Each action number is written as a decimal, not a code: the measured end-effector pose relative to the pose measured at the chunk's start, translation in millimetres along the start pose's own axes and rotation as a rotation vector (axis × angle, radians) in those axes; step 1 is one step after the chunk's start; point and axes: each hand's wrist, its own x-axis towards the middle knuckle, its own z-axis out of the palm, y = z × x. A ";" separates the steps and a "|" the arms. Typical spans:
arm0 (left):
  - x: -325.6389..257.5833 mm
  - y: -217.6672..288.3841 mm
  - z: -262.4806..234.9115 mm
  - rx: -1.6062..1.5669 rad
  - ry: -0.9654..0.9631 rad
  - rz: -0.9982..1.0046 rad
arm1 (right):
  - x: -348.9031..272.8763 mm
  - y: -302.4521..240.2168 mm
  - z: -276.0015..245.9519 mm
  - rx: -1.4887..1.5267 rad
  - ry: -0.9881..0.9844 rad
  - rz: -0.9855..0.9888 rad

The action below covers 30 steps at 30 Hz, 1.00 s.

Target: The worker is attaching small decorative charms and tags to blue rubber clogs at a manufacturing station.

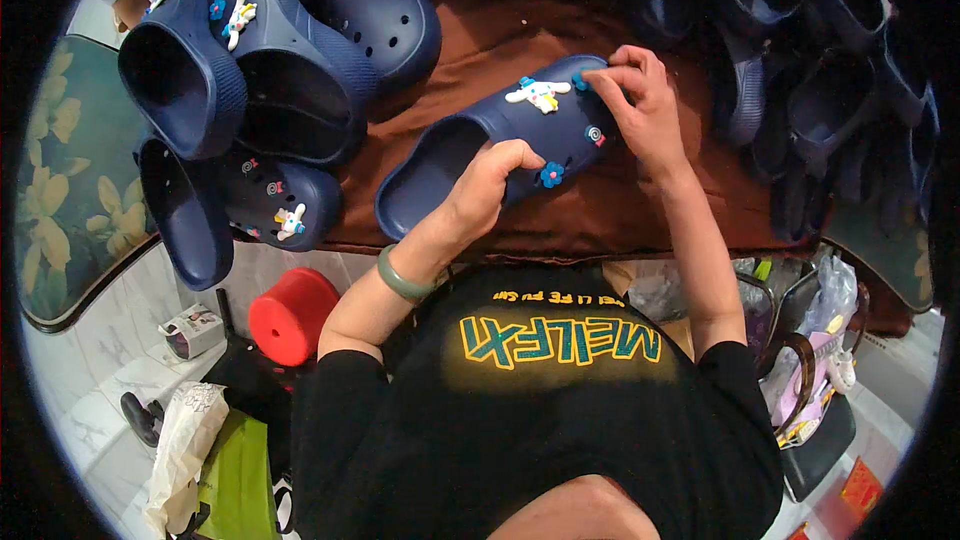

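Observation:
A navy clog point(430, 166) lies tilted on the brown cloth, its toe toward the far right. A white long-eared character charm point(541, 95), a small swirl candy charm point(595, 136) and a blue flower charm point(552, 174) sit on its upper. My left hand point(478, 192) grips the clog's near side, thumb on top beside that flower. My right hand point(640, 105) pinches another blue flower charm point(580, 81) at the toe; whether it is seated in a hole is hidden by the fingers.
Navy clogs point(185, 70) with charms are piled at the left, and plain navy clogs point(835, 100) at the right. Brown cloth point(480, 30) covers the table. Below its near edge stand a red stool point(294, 315), a green bag point(238, 475) and a chair point(820, 450) with bags.

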 end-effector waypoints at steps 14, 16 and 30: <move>-6.1 -0.7 7.0 0.316 0.019 0.099 | 52.6 23.5 -24.3 0.421 -0.804 0.423; -4.7 -7.1 -1.4 0.336 0.009 0.108 | 55.8 11.8 -21.1 0.343 -0.805 0.412; -2.2 -8.7 -8.1 0.059 0.068 -0.055 | 18.7 12.7 -15.8 0.800 -0.588 0.598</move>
